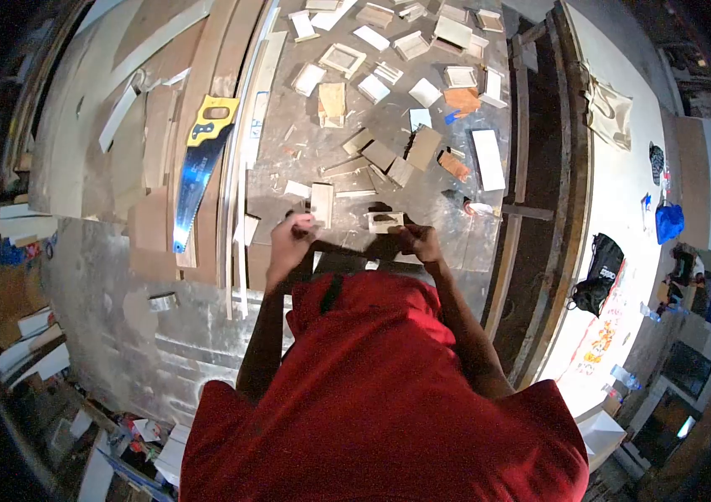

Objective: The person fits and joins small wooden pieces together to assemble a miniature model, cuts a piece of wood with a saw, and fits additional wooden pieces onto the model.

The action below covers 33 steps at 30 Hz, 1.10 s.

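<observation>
My left hand (291, 240) is closed near the table's front edge, its fingertips together beside the lower end of a pale wooden block (322, 205). What it pinches, if anything, is too small to make out. On the other side, my right hand (421, 243) has its fingers closed at the right end of a small pale wooden frame piece (386, 222). Dark shadows fall between the two hands. Beyond them lie brown wooden boards (380, 154) and a thin wooden strip (357, 193).
A handsaw (198, 173) with a yellow handle lies on planks to the left. Several small wooden boxes and frames (343, 58) are scattered across the grey table (284, 167). A white block (488, 160) lies at right. A tape roll (163, 302) sits at lower left.
</observation>
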Tool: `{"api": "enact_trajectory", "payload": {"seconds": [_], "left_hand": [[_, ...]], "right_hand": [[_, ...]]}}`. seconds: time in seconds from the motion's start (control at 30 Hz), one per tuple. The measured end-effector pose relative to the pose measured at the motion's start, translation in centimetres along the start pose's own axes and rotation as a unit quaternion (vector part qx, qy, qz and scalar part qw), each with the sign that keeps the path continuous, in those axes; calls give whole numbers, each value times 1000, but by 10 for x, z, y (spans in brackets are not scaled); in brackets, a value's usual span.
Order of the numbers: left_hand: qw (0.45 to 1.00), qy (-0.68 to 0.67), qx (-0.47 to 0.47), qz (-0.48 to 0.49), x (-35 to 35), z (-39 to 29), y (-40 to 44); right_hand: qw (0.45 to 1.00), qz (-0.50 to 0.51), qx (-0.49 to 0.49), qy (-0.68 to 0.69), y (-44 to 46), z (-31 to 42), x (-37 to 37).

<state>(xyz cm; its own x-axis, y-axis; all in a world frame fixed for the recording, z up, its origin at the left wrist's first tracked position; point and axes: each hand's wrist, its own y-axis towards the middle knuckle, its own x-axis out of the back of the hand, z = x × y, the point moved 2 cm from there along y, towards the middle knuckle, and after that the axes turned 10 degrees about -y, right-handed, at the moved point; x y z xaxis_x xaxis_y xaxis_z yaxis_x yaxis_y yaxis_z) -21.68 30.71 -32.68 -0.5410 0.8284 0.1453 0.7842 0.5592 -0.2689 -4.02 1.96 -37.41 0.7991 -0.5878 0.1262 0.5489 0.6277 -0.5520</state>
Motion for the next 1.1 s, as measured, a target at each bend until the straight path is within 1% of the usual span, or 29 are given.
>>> {"api": "enact_trajectory", "payload": {"seconds": [0.03,0.07,0.1,0.17,0.2,0.23,0.27,0.3,0.33,0.4,0.43,0.5,0.53,0.6,0.63,0.67,0.7,0.73,0.77,0.8,0.83,0.87,0.9,0.93,1.0,1.03,1.07,1.1], "left_hand": [[998,21,-52,17,-8,-2,8],[993,43,-105,35,-16,-4,16],[993,43,-104,35,-27,-4,26],[986,76,-123,80,-53,-7,47],[986,74,-123,83,-63,-11,55],[962,178,-189,80,-73,-18,61],[923,280,-252,75,-79,-25,67],[918,317,-219,95,-83,-20,75],[918,316,-221,96,-85,-17,80],[890,379,-223,122,-88,-12,86],[889,379,-223,125,-89,-10,87],[873,401,-230,152,-90,-5,88],[873,402,-229,155,-90,-1,87],[862,417,-265,116,-91,3,87],[862,416,-264,117,-91,-3,85],[864,422,-244,124,-91,-9,84],[866,428,-224,131,-90,-10,84],[866,428,-222,130,-90,-12,83],[887,386,-230,107,-90,-15,81],[905,342,-238,84,-89,-19,79],[905,342,-237,83,-87,-23,76],[932,267,-239,63,-84,-28,72],[951,189,-239,42,-81,-38,65],[951,188,-239,44,-80,-50,56],[986,10,-144,84,-79,-72,34],[983,9,-151,100,-81,-76,24],[988,-29,-103,112,-84,-79,11],[987,-52,-94,118,-88,-77,2]], "right_hand": [[1000,1,-1,1,4,-11,-2],[999,-24,17,-12,8,-20,-4],[998,-50,35,-26,10,-27,-4],[996,-63,36,-42,4,-9,-4],[995,-76,39,-59,1,-1,-4],[994,-79,37,-59,1,-2,-5],[993,-100,19,-56,0,-4,-7],[991,-121,2,-53,-1,-3,-7],[991,-123,2,-52,-1,-1,-7],[981,-146,22,-124,-4,1,-5],[981,-148,20,-123,-5,0,-3],[958,-195,61,-202,-6,0,1],[958,-195,58,-200,-7,-1,2],[942,-240,110,-206,-12,1,12],[935,-266,84,-218,-6,-12,15],[935,-265,84,-218,-3,-24,21],[943,-261,54,-201,-3,-21,26],[949,-256,24,-184,-3,-19,28],[931,-311,58,-181,-7,-15,27],[932,-309,58,-181,-6,-17,29],[947,-289,58,-128,-5,-20,33],[959,-268,58,-74,-3,-22,36],[964,-260,36,-47,-12,-3,35],[963,-261,35,-47,-20,21,33],[975,-205,74,-34,-31,60,27],[981,-169,89,-23,-35,68,24],[982,-168,87,-23,-39,75,21],[975,-144,137,-99,-42,82,17]]}}
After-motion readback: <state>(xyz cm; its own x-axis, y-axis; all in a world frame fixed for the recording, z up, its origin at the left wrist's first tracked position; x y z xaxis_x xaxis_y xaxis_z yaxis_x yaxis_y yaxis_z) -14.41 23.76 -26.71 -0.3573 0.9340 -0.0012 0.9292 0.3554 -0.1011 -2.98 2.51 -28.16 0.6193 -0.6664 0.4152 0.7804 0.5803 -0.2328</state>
